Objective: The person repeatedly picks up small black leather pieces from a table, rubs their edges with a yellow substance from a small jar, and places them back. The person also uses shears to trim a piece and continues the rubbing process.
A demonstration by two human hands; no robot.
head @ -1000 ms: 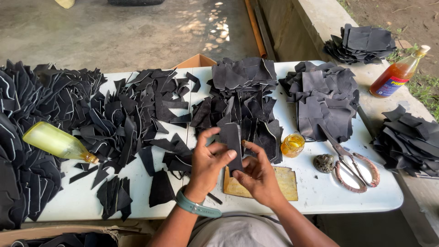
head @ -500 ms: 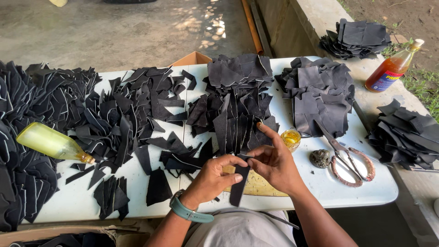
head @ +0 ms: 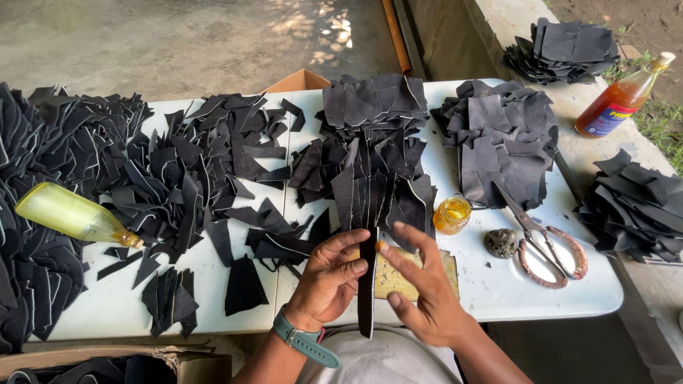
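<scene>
Her left hand (head: 329,277) pinches one black leather strip (head: 366,284) upright over the bench (head: 498,284); the right hand (head: 420,284), fingers open, strokes it. Heaps of black cut pieces (head: 370,142) lie unworked.

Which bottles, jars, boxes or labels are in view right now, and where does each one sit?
Labelled bottle: far right ledge, amber liquid, red-and-blue label, pale cap.
Yellow bottle: lying left among black pieces.
Small jar: table centre-right, amber, open.
Cardboard box: behind the table, brown.
</scene>
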